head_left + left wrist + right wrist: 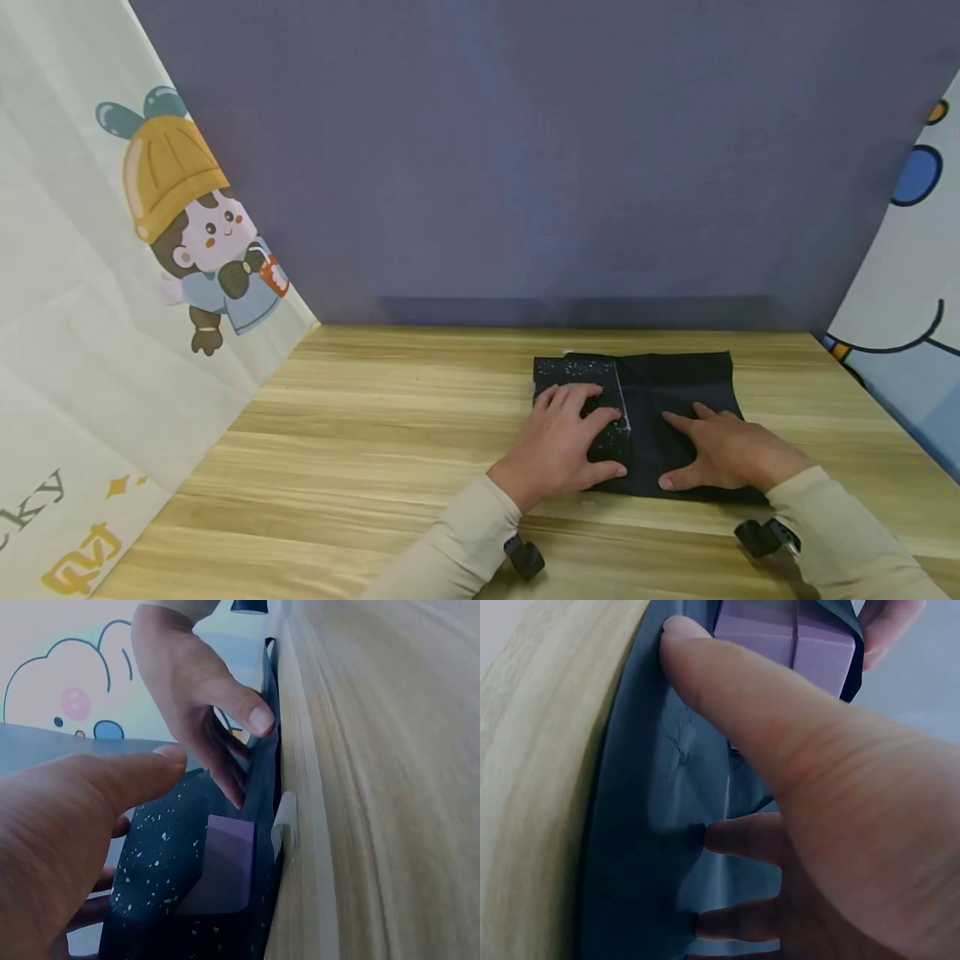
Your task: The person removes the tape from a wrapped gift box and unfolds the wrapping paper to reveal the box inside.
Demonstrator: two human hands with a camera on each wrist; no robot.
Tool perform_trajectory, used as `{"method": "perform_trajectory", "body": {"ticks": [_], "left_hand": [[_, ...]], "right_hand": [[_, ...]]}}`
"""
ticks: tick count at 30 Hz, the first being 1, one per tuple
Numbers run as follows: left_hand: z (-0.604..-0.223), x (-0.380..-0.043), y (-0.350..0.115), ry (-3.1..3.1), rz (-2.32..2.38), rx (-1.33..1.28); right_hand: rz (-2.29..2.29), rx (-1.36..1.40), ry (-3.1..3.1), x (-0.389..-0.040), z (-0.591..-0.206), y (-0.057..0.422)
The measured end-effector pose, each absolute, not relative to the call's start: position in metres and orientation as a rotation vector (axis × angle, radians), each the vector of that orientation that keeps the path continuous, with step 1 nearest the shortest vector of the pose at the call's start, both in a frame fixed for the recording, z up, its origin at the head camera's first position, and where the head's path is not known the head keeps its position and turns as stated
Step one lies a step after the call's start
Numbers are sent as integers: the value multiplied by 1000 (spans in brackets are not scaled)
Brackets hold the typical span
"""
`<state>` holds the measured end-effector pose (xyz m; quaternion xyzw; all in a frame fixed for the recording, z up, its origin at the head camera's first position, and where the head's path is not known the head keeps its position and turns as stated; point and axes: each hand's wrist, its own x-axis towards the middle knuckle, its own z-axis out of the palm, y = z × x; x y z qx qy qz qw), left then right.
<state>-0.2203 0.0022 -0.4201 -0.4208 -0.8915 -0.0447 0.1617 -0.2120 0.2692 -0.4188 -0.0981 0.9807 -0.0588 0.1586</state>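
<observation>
A sheet of black wrapping paper (675,379) lies on the table, its plain dark side up at the right. At the left its white-speckled side (581,368) is folded over a purple box (229,859), whose end shows in both wrist views. My left hand (558,437) rests with spread fingers on the speckled fold, thumb toward the near edge. On the plain part, my right hand (731,450) touches the paper with extended fingers and thumb. In the right wrist view, the paper (641,795) has small creases near that thumb.
The paper lies on a wood-grain table (337,450). A grey-blue panel (540,167) stands along its back edge, with printed white sheets (67,250) at the sides. A clear piece of tape (286,817) sticks out by the paper's near edge.
</observation>
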Motion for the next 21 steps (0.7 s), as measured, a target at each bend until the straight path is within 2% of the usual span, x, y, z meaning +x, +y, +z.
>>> {"method": "perform_trajectory", "body": {"ticks": [13, 21], "left_hand": [[-413, -216, 2, -2577, -195, -1228], [-397, -219, -6, -2401, -343, -1148]], "right_hand": [[-153, -315, 2822, -212, -420, 270], [-182, -302, 2811, -211, -421, 272]]}}
